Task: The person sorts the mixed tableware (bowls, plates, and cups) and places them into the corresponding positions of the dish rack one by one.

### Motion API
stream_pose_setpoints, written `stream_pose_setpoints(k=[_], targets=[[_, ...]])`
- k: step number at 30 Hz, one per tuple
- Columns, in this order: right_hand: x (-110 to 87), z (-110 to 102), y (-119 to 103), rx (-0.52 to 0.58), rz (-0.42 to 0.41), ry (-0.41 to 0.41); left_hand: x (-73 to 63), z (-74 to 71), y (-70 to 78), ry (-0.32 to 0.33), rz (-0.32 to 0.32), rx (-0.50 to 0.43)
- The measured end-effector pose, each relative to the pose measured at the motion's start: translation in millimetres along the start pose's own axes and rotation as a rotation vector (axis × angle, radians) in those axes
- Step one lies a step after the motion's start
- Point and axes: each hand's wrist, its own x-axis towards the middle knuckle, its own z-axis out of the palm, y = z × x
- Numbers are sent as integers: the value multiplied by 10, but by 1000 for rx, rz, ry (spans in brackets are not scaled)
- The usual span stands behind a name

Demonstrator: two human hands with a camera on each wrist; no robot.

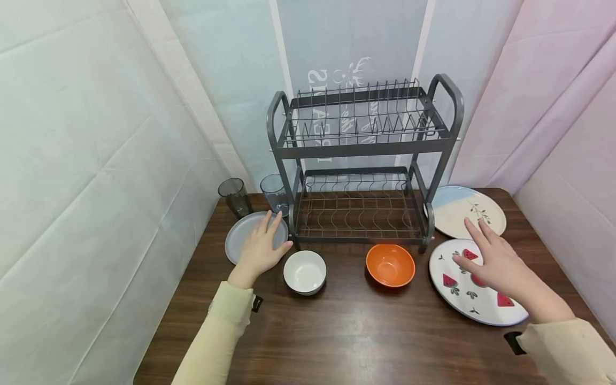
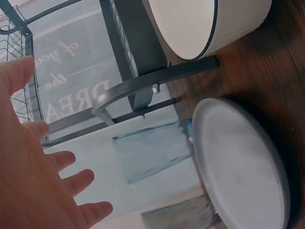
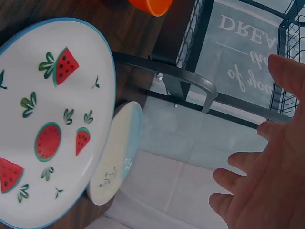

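Observation:
My left hand is held with fingers spread above a grey-blue plate, and nothing is in its grasp. Just right of it stands a white bowl with a dark rim. Over a large white plate with watermelon pictures, my right hand hovers with its fingers apart, also holding nothing. Behind that plate lies a cream and light-blue plate with a leafy sprig. An orange bowl sits between the hands. Both wrist views show the fingers extended and clear of the dishes.
A dark two-tier dish rack stands at the back middle of the brown wooden table. Two tinted glasses, a grey one and a bluish one, stand at the back left. Pale fabric walls enclose the table.

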Motion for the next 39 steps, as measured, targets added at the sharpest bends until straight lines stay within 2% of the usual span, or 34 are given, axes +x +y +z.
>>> stream_pose_setpoints(k=[4,9,15,20,27,32,39], targets=[[-32,77,75,36,9,14,47,74,6,9,-4,-76],[-97,188,156,79,-2,71,86,164,21,7,-13,-169],[-173,280,269,165,2,113,130,205,18,1,-33,-266],[-225,308,385,197,54,126,171,244,22,33,-30,-361],[-267,362,533,214,136,167,218,293,28,64,-45,-437],[-328,434,633,249,197,201,247,322,21,63,-69,-459],[-409,548,755,317,318,174,278,339,10,56,-80,-486]])
